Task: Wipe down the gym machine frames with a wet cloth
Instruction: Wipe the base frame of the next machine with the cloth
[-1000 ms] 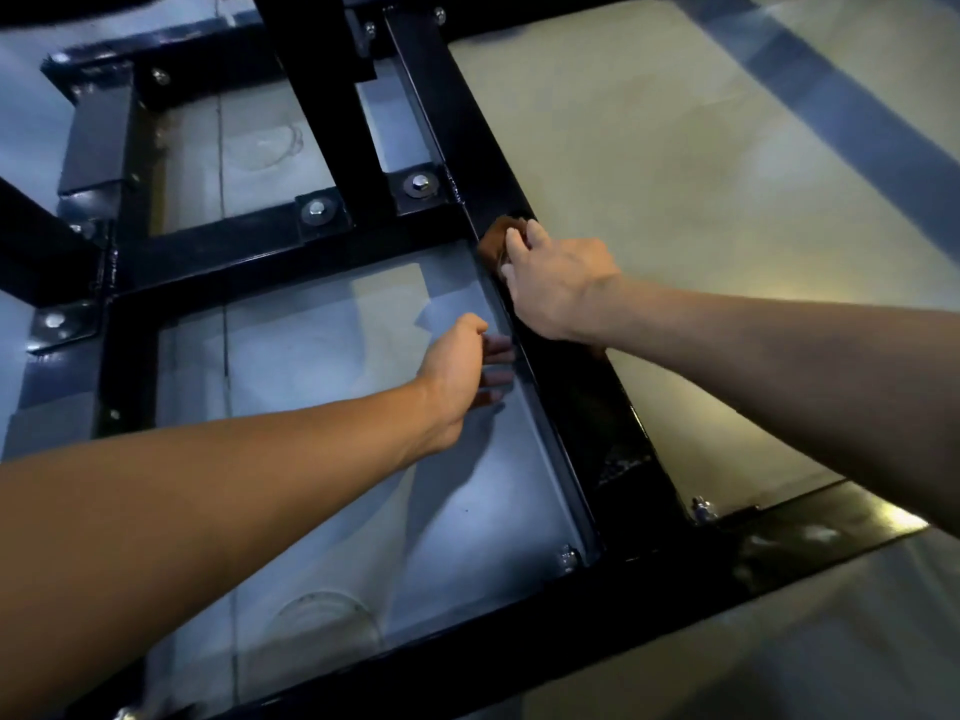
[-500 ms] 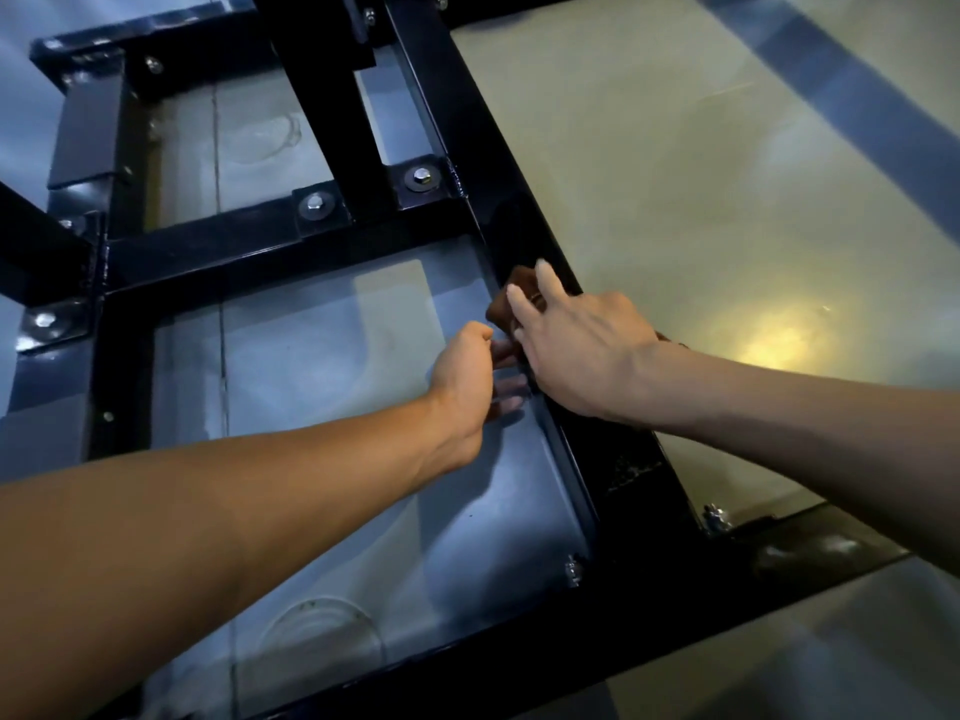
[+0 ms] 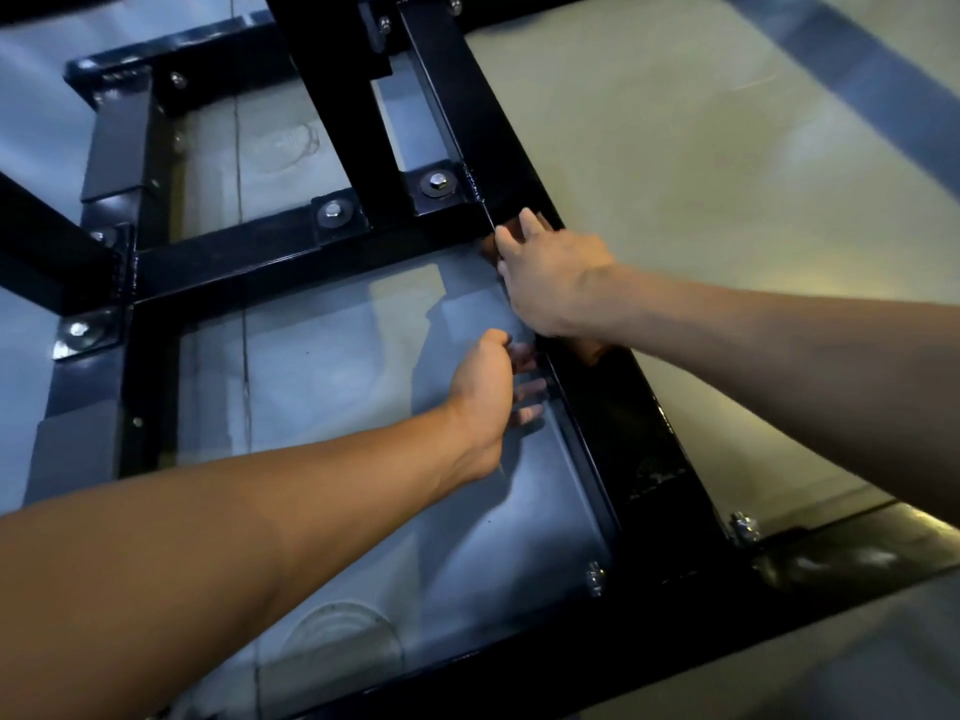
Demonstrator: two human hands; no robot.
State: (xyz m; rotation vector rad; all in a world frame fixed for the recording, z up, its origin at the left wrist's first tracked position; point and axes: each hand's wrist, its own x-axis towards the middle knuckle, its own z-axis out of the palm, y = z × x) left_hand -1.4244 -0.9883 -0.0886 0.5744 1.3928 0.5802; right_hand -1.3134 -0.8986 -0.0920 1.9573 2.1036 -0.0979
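cloth (image 3: 589, 349) soft, mostly hidden | right hand (image 3: 553, 275) pressed it flat on frame (image 3: 613, 423), centre | left hand (image 3: 488, 387) fingers straight, empty

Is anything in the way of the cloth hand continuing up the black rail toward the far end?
Nothing visible blocks the rail's top. The right hand presses the brown cloth on the black rail; just ahead, a bolted bracket sits on the crossbar beside the rail, not on it.

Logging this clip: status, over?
Right hand presses brown cloth on black frame rail. Left hand braces rail's inner side, fingers straight. Nothing blocking.
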